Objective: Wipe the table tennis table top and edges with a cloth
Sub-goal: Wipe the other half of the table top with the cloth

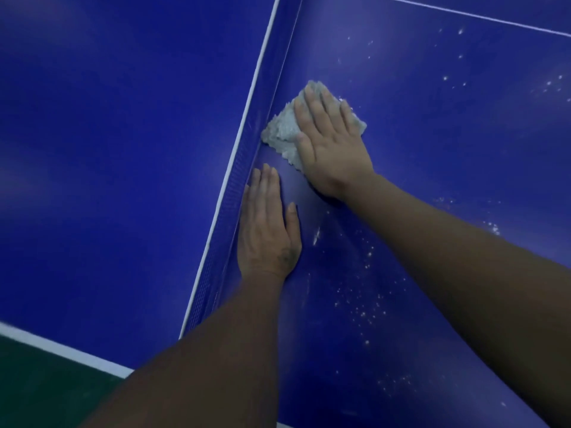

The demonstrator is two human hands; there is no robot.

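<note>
- The right hand (335, 149) is lying flat and palm down on a pale grey cloth (279, 131). Its fingers are straight and slightly spread, pressing the cloth onto the blue table tennis surface (432, 156) rather than gripping it.
- The cloth is sitting bunched on the half of the surface right of the net (244, 186). Its left corner is reaching the foot of the net, and its edges are showing past the fingertips and beside the thumb.
- The left hand (267, 233) is resting flat and palm down on the bare surface, just beside the net. Its fingers are straight and close together, its thumb is pointing out to the right, and it is holding nothing.
- The two hands are lying apart, the left one nearer the person. Its fingertips are coming near the cloth's lower edge without touching it.
- The net is running diagonally from lower left to the top, with its white top band (247, 115) facing the camera.
- White specks (364, 307) are lying scattered over the surface to the right of the left forearm, and more are showing to the right of the cloth.
- A thin white line (463, 14) is crossing the upper right corner.
- At lower left, a white edge line (61, 350) is bordering the surface, and a dark green floor (37, 384) is showing beyond it.
</note>
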